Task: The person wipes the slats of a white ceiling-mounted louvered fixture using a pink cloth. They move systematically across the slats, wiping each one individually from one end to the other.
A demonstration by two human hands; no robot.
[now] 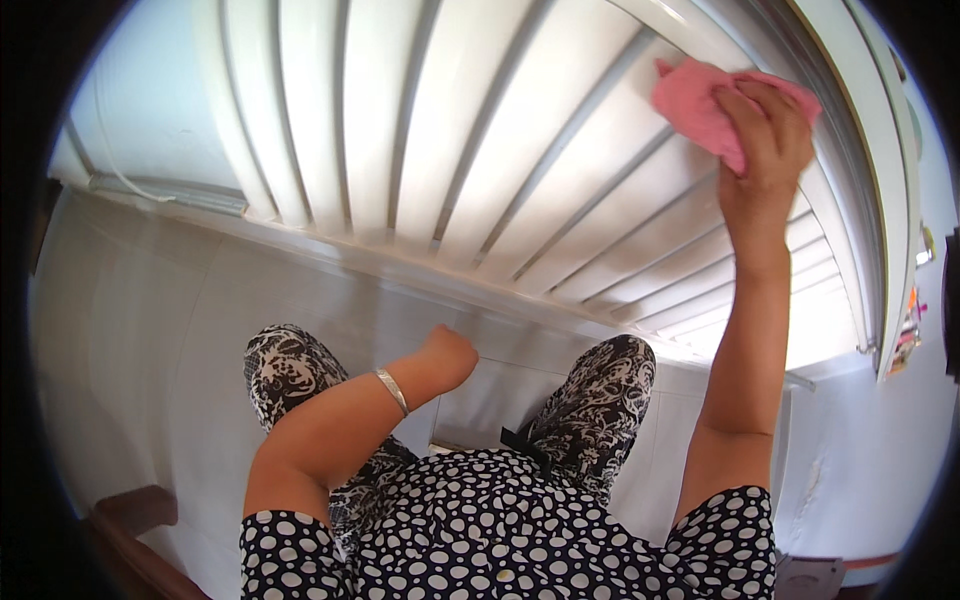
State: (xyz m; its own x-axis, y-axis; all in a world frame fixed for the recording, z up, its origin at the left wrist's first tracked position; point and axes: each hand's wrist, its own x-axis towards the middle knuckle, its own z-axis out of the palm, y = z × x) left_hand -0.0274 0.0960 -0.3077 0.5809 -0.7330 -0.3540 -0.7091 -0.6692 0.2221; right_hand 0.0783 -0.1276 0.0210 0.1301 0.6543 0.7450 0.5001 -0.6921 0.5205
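A pink cloth (700,105) is bunched under my right hand (765,135), whose fingers curl over it. My right arm is stretched up and forward, and the cloth lies against the upper right of a white slatted panel (540,75), near its curved top rail. Grey gaps run between the panel's long slats. Closer to my body, my left hand (450,358) hovers above the floor between my knees, curled into a fist. Nothing shows in it, though its fingers are mostly turned out of sight. A silver bangle (392,392) circles my left wrist.
Pale grey floor tiles (200,290) stretch along the panel's foot. Beyond the panel on the right is a pale wall (840,450), with small colourful items (908,335) near it. A brown wooden piece of furniture (135,510) stands at the lower left.
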